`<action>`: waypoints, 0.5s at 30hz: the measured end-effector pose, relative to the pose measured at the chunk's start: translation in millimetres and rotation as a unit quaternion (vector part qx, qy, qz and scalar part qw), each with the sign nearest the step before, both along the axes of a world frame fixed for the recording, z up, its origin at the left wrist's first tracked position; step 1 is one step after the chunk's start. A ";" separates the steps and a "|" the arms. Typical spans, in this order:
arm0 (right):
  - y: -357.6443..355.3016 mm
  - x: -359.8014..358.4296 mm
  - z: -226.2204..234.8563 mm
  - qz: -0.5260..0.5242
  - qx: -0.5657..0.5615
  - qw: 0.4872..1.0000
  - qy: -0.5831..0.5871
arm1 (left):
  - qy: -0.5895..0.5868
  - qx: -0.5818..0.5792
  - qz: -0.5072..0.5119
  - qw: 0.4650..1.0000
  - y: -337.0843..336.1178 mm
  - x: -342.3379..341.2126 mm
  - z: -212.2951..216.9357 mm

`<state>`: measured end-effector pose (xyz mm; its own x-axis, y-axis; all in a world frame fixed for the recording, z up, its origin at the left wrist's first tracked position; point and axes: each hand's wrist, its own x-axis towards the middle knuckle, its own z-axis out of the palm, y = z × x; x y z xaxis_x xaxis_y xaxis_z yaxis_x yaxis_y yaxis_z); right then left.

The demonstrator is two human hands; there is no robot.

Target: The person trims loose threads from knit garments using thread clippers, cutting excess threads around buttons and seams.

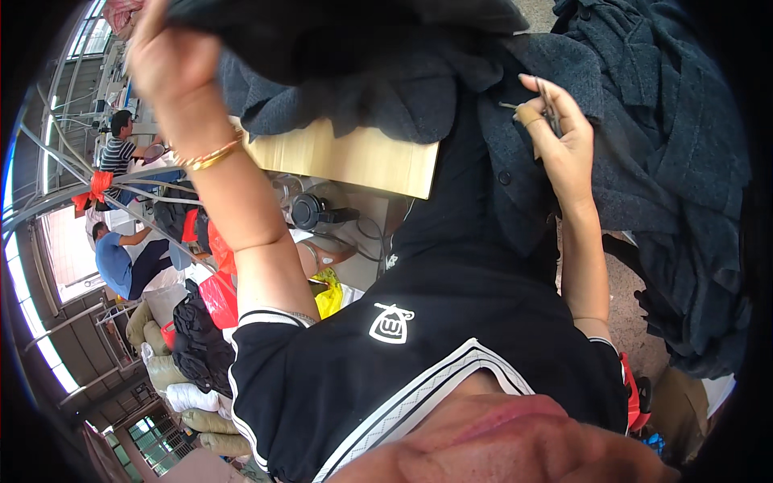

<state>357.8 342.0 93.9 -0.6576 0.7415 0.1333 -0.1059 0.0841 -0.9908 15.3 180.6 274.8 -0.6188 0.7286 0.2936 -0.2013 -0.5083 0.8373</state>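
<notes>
My left hand (173,64) is raised at the upper left, blurred by motion, its fingertips running up to the frame's top edge. It is right beside a black cloth (322,32) that hangs across the top; whether the fingers grip it cannot be told. My right hand (565,137) is closed around small metal thread snips (551,113), and one finger wears a tan wrap. Behind that hand lies a dark grey wool coat (515,173) with buttons. More grey cloth (346,101) drapes over the light wooden board (354,157).
A big heap of dark grey garments (684,161) fills the right side. Below the board are a black round machine part (310,211), cables and red bags (217,298). At left, two people (119,262) sit working near metal poles, with stuffed sacks (161,370) behind.
</notes>
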 end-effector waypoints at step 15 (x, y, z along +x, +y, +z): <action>5.1 -12.2 -26.4 0.019 0.070 0.992 -0.100 | 0.681 -0.277 0.068 0.675 -28.5 119.3 -178.2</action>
